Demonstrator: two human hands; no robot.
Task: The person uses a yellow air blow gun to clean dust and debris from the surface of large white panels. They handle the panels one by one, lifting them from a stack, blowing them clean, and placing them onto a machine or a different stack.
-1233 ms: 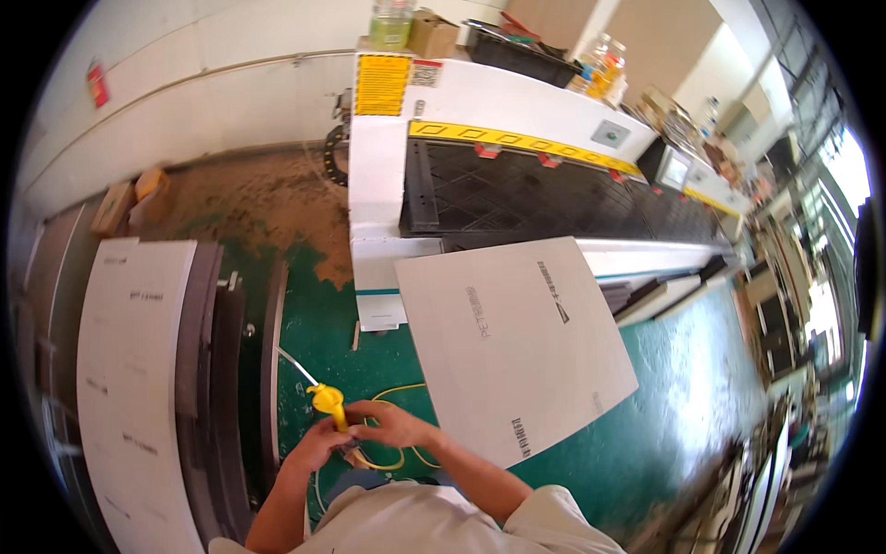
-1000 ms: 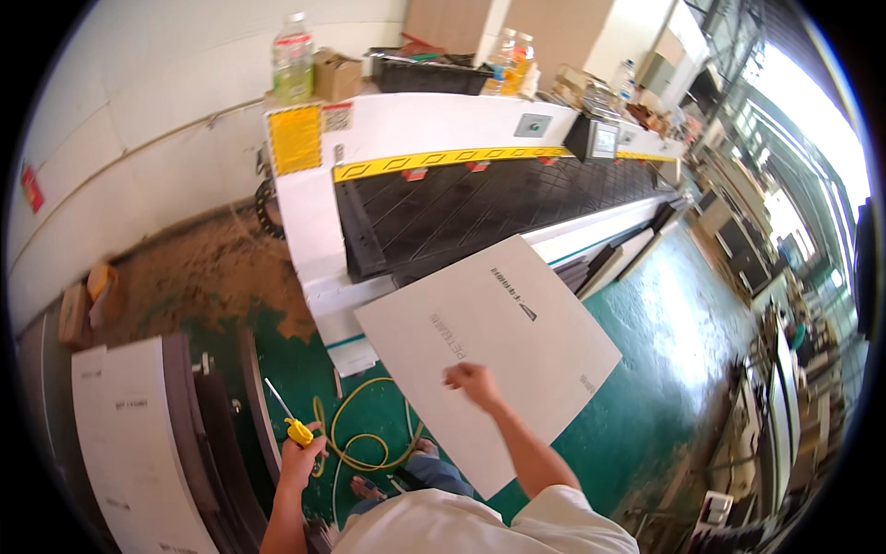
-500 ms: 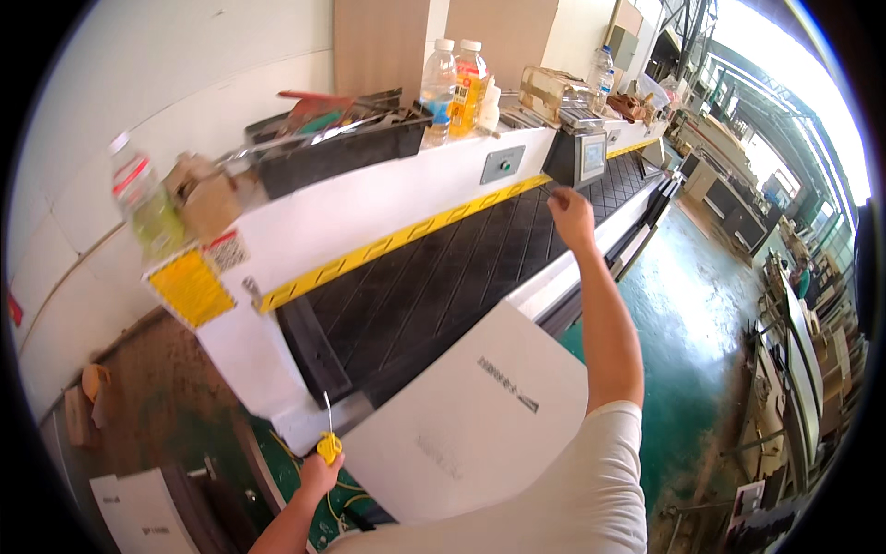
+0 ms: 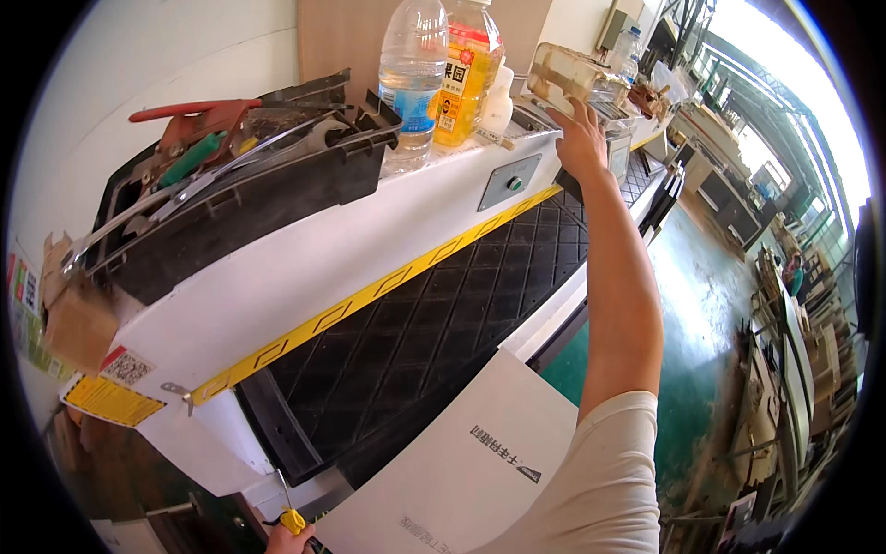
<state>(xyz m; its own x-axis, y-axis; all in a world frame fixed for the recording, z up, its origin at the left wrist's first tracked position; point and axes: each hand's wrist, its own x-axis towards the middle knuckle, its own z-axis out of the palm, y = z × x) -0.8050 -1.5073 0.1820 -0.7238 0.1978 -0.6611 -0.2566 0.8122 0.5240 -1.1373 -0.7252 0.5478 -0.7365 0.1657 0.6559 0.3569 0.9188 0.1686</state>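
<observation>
In the head view, the right hand point(image 4: 580, 138) was stretched far forward and up, its fingers spread loosely against the near side of a clear plastic box point(image 4: 565, 76) that sat on the top ledge of the white machine point(image 4: 305, 268), toward that ledge's right end. The box lay directly ahead of the fingertips, touching them, with its long axis running roughly left to right along the ledge. The left hand point(image 4: 288, 540) was well apart at the bottom edge of the picture, closed around a yellow-handled tool point(image 4: 292, 520) with a thin blade pointing upward; only part of that hand showed. The right hand was clearly the nearer one to the box.

To the left of the box along the same ledge stood a clear water bottle point(image 4: 412, 69) with a blue label band, and just beside it a bottle of yellow drink point(image 4: 463, 78) with a yellow and orange label. Further left lay a black tray point(image 4: 231, 194) of tools. A yellow strip point(image 4: 369, 295) ran along the machine's front edge, and a yellow rectangular sticker point(image 4: 109, 402) sat at its lower left corner. A white sheet point(image 4: 461, 471) with dark printing leaned against the machine's lower front.
</observation>
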